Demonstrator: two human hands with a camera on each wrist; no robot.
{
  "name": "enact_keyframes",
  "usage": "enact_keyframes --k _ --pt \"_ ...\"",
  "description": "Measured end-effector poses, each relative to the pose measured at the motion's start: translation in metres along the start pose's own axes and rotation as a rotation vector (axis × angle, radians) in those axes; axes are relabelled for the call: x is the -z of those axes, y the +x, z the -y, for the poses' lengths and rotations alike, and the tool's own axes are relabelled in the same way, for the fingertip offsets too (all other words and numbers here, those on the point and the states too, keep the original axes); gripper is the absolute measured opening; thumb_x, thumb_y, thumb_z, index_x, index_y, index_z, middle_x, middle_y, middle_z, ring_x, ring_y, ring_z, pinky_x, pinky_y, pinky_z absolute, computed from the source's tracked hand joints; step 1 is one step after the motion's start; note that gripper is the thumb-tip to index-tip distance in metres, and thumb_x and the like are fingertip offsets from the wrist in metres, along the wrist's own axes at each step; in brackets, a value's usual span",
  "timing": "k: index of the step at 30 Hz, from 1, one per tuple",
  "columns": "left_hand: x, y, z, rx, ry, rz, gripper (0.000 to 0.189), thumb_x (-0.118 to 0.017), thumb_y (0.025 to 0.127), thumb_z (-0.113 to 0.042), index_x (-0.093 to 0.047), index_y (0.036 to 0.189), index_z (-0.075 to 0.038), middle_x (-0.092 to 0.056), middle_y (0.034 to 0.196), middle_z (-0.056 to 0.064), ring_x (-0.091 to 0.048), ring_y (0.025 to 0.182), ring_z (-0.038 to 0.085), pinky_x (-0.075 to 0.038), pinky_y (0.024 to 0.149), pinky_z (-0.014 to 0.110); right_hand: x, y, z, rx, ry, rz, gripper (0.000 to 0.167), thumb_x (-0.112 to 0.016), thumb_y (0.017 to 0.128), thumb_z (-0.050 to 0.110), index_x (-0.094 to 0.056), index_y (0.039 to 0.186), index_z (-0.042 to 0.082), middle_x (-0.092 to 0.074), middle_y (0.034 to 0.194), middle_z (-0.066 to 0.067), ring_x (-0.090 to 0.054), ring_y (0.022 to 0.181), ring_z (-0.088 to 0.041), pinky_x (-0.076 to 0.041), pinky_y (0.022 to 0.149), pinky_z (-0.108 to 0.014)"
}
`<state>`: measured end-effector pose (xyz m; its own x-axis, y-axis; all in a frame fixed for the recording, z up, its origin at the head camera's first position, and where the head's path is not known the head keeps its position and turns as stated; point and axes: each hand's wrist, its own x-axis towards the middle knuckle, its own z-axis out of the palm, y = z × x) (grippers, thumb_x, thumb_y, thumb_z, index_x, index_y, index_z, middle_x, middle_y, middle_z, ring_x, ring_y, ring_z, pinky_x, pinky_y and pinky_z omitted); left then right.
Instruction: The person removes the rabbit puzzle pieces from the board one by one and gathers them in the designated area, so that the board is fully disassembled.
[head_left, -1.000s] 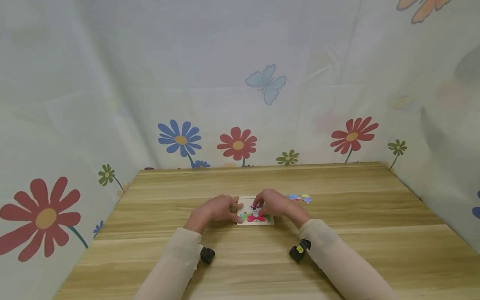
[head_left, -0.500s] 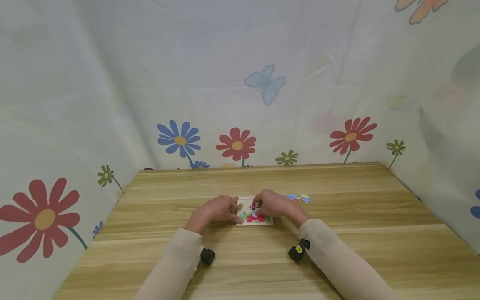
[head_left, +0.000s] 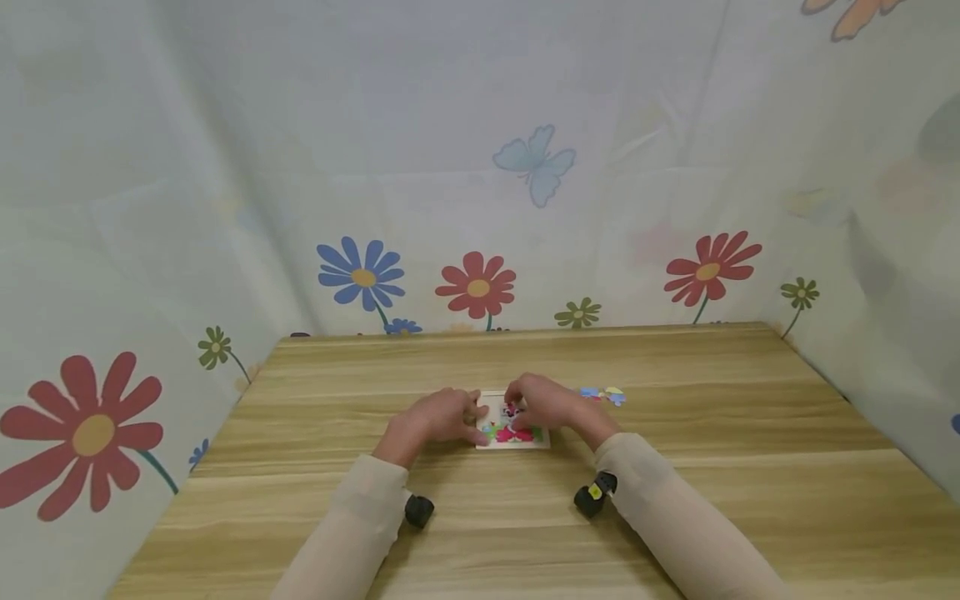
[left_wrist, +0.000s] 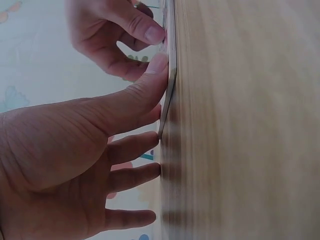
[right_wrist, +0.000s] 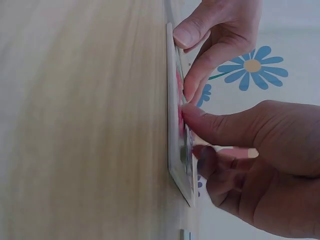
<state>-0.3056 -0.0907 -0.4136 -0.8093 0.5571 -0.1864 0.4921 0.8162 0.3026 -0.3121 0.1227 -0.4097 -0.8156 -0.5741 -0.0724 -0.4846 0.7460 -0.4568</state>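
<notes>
A small pale jigsaw puzzle board [head_left: 492, 407] lies on the table in front of me, with a pink-and-green picture along its near part. My left hand [head_left: 439, 415] steadies its left side; in the left wrist view the thumb [left_wrist: 159, 64] presses on the board's edge and the other fingers reach straight down to the tabletop. Over the board, my right hand [head_left: 549, 403] pinches a puzzle piece [head_left: 512, 410] with a dark-and-pink animal face between thumb and forefinger. In the right wrist view that thumb [right_wrist: 200, 119] is right at the board's surface.
Several loose puzzle pieces [head_left: 613, 396], blue and yellow, lie just beyond the right wrist. The wood-grain table [head_left: 495, 533] meets a flower-printed cloth [head_left: 420, 150] at its back and sides. A black wrist camera [head_left: 418, 510] sits under each sleeve.
The right hand has shifted very slightly left with the face piece over the board. The left hand keeps its place at the board's left side. The head view has tilted a little.
</notes>
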Motion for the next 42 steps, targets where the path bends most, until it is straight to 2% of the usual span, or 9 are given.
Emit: enact_keyframes --k 6,12,16,23,29,33,37,42 --pt "0.0001 0.0012 -0.0003 -0.007 0.026 0.005 0.06 -0.075 0.087 -0.044 -0.062 0.137 -0.014 -0.042 0.155 0.011 -0.042 0.14 0.035 -0.034 0.114 0.047 -0.0006 0.0001 0.0012 -0.007 0.045 -0.013 0.032 -0.079 0.086 0.006 -0.068 0.115 -0.002 -0.069 0.105 -0.01 -0.063 0.102 -0.025 -0.051 0.094 -0.042" --pt "-0.0008 0.001 0.0003 0.002 0.017 0.013 0.061 -0.075 0.087 -0.043 -0.061 0.138 -0.014 -0.041 0.156 0.01 -0.04 0.141 0.034 -0.033 0.115 0.047 -0.0007 -0.0001 0.0035 -0.005 0.032 0.008 0.035 -0.078 0.087 0.006 -0.068 0.118 -0.007 -0.07 0.11 -0.014 -0.064 0.109 -0.028 -0.05 0.097 -0.043" --pt "-0.0004 0.0003 0.0007 0.003 0.008 0.014 0.061 -0.075 0.087 -0.043 -0.06 0.139 -0.014 -0.041 0.156 0.009 -0.04 0.142 0.033 -0.032 0.115 0.047 -0.0001 0.0003 0.0048 -0.007 0.021 0.018 0.031 -0.078 0.087 0.005 -0.07 0.115 -0.005 -0.071 0.109 -0.014 -0.064 0.108 -0.028 -0.051 0.096 -0.042" --pt "0.0004 0.0003 0.0004 0.0 0.0 0.014 0.061 -0.075 0.087 -0.043 -0.06 0.139 -0.013 -0.041 0.155 0.01 -0.04 0.141 0.034 -0.033 0.115 0.048 -0.0011 0.0021 0.0049 -0.041 0.042 0.008 0.018 -0.078 0.087 0.005 -0.074 0.105 0.003 -0.071 0.103 -0.005 -0.062 0.102 -0.024 -0.049 0.096 -0.043" --pt "0.0011 -0.0008 -0.0004 0.011 -0.01 0.016 0.06 -0.075 0.087 -0.042 -0.061 0.138 -0.013 -0.041 0.155 0.01 -0.039 0.142 0.034 -0.033 0.115 0.047 -0.0008 0.0017 0.0067 -0.046 0.063 -0.007 0.03 -0.079 0.085 0.004 -0.071 0.114 0.0 -0.071 0.111 -0.009 -0.062 0.11 -0.026 -0.048 0.1 -0.043" --pt "0.0007 -0.0007 0.0008 0.011 -0.012 0.021 0.061 -0.075 0.087 -0.042 -0.061 0.138 -0.013 -0.04 0.156 0.01 -0.038 0.142 0.034 -0.032 0.115 0.048 -0.0016 0.0024 0.0058 -0.052 0.068 -0.004 0.035 -0.08 0.085 0.005 -0.069 0.118 -0.002 -0.07 0.111 -0.011 -0.063 0.107 -0.025 -0.049 0.098 -0.041" --pt "0.0002 -0.0004 0.0015 0.014 -0.011 0.025 0.062 -0.075 0.087 -0.042 -0.06 0.139 -0.013 -0.04 0.156 0.01 -0.038 0.142 0.034 -0.031 0.115 0.048 -0.0023 0.0029 0.0049 -0.055 0.079 0.008 0.032 -0.079 0.085 0.005 -0.07 0.115 -0.002 -0.071 0.104 -0.009 -0.064 0.099 -0.021 -0.051 0.094 -0.04" --pt "0.0007 -0.0005 0.0006 0.014 -0.014 0.025 0.062 -0.075 0.086 -0.042 -0.06 0.139 -0.013 -0.04 0.156 0.01 -0.038 0.143 0.033 -0.032 0.115 0.047 -0.0023 0.002 0.0055 -0.045 0.085 0.013 0.022 -0.079 0.084 0.003 -0.073 0.106 0.0 -0.071 0.098 -0.006 -0.064 0.096 -0.021 -0.052 0.092 -0.04"
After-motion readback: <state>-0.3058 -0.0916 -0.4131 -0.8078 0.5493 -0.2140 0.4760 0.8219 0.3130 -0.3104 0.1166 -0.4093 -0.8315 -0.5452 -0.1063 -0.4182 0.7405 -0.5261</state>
